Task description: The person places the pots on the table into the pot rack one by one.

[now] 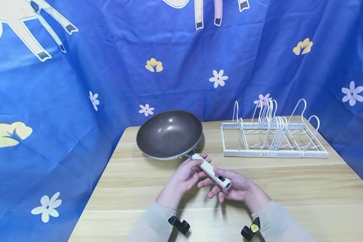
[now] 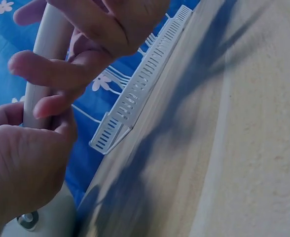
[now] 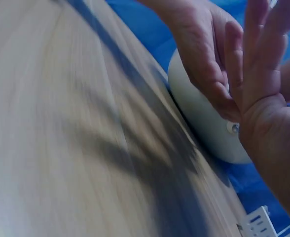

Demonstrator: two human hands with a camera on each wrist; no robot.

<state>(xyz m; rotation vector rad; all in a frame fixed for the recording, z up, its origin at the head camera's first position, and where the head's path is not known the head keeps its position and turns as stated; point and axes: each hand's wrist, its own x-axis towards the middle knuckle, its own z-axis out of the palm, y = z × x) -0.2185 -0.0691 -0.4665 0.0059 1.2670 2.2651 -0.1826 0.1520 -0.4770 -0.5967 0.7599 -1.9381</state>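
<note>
A wok (image 1: 169,134) with a dark inside, pale outside and long white handle (image 1: 210,169) is at the back left of the table, its handle slanting toward the person. My left hand (image 1: 184,176) pinches the handle close to the wok, thumb on top and fingers beneath. Nearer the handle's slotted end, my right hand (image 1: 234,185) holds it loosely, its thumb above and its spread fingers underneath. The left wrist view shows fingers of the right hand (image 2: 100,29) crossing the handle's underside. In the right wrist view, the pale outer wall (image 3: 199,113) of the wok appears behind the hands.
A white wire rack (image 1: 272,153) with upright loops stands at the back right of the wooden table (image 1: 133,205). Blue patterned cloth (image 1: 181,80) hangs behind and at both sides. Small black cameras (image 1: 184,227) are strapped to the wrists.
</note>
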